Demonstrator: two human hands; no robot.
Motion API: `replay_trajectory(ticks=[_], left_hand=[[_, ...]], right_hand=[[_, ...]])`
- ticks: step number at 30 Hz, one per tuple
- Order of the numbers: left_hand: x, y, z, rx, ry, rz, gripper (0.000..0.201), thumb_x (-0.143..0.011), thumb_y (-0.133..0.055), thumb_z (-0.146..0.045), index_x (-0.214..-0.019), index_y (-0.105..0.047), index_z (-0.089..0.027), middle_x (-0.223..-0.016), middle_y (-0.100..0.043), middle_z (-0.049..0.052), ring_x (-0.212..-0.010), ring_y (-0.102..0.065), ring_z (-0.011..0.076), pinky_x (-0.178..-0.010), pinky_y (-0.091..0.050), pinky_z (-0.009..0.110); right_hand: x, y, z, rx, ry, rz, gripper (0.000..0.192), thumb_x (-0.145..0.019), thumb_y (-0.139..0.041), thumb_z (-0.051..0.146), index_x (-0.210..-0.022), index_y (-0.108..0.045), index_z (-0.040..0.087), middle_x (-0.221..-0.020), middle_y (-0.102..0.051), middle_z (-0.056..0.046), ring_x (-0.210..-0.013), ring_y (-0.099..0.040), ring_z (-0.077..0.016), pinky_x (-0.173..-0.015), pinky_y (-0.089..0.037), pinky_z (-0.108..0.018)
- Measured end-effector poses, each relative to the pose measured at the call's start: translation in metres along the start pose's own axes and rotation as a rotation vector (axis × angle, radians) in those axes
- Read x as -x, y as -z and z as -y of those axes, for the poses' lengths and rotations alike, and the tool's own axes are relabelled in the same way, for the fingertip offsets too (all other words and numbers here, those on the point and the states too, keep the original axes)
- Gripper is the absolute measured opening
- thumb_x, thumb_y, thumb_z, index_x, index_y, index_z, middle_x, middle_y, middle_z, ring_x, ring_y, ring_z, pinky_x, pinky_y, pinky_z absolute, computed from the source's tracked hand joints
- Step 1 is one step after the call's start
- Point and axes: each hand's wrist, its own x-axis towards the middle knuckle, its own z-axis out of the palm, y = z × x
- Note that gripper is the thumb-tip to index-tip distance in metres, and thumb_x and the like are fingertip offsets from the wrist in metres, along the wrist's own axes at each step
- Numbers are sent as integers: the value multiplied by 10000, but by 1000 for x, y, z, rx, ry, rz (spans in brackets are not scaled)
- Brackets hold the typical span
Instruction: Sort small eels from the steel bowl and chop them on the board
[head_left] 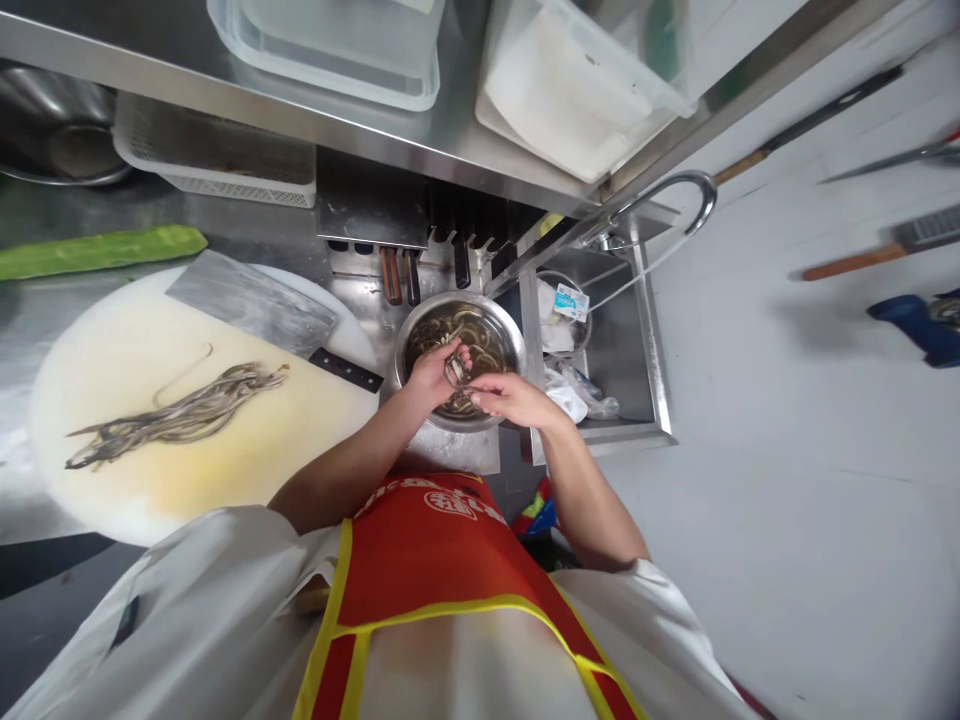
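Both hands are over a round steel bowl (516, 350) of murky liquid with thin, dark, eel-like strips (474, 335) in it. My left hand (436, 372) is closed around several of these strips, some poking out past the fingers. Just right of it, my right hand (514, 397) pinches a strip between thumb and fingertips. A laid-out bundle of similar long strips (180, 415) rests on the round white cutting board (300, 455) to the left. Across the board's far edge lies a cleaver (255, 305) with a black handle.
A green peeled gourd-like vegetable (105, 250) lies behind the board. Several knives hang in a rack (375, 215) behind the bowl. To the right is a sink (637, 390) holding bags, under a curved faucet (705, 195). A steel shelf (457, 135) with plastic tubs overhangs the back.
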Motion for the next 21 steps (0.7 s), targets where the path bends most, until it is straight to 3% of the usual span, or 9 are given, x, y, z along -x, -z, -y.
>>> replay_trajectory(ticks=[4,8,11,16,19,21], left_hand=[[10,-3,-22,-41,-148,105,28,-868,-664,-110,-874,-651,-133,-655,-592,-9,-527,-529,73,-538,-465,205],[18,-3,-41,-173,-345,170,121,-814,-747,-181,-893,-658,-163,-664,-585,-18,-547,-521,79,-542,-474,212],[18,2,-43,-279,-430,176,188,-776,-788,-227,-902,-663,-165,-666,-595,-14,-559,-529,87,-546,-477,219],[13,14,-27,-388,-436,187,229,-765,-803,-284,-916,-667,-180,-671,-618,-3,-560,-541,100,-548,-459,231],[12,22,-16,-413,-429,186,246,-762,-805,-300,-926,-666,-180,-678,-626,1,-566,-544,104,-558,-450,235],[14,26,-12,-411,-412,177,257,-754,-806,-293,-933,-667,-171,-683,-631,4,-572,-547,106,-564,-450,234]], right_hand=[[-3,-12,-18,280,-37,-17,350,-895,-612,376,-1161,-714,174,-929,-746,-51,-803,-667,-185,-736,-480,-280],[-9,-17,-34,403,-32,37,402,-904,-615,338,-1276,-675,198,-1245,-710,-102,-1127,-664,-245,-964,-480,-321],[-23,-9,-46,422,-70,-59,356,-918,-587,268,-1254,-680,195,-1223,-722,-87,-1088,-680,-217,-960,-490,-307],[-62,16,-56,565,-277,-409,308,-927,-531,213,-1193,-686,193,-1170,-735,-98,-1080,-674,-231,-935,-486,-315],[-81,23,-55,674,-472,-382,269,-903,-587,305,-1109,-714,187,-1155,-731,-147,-1079,-672,-281,-898,-486,-339],[-89,25,-53,693,-509,-348,235,-874,-617,310,-1040,-727,187,-1126,-733,-149,-1047,-674,-277,-872,-480,-331]])
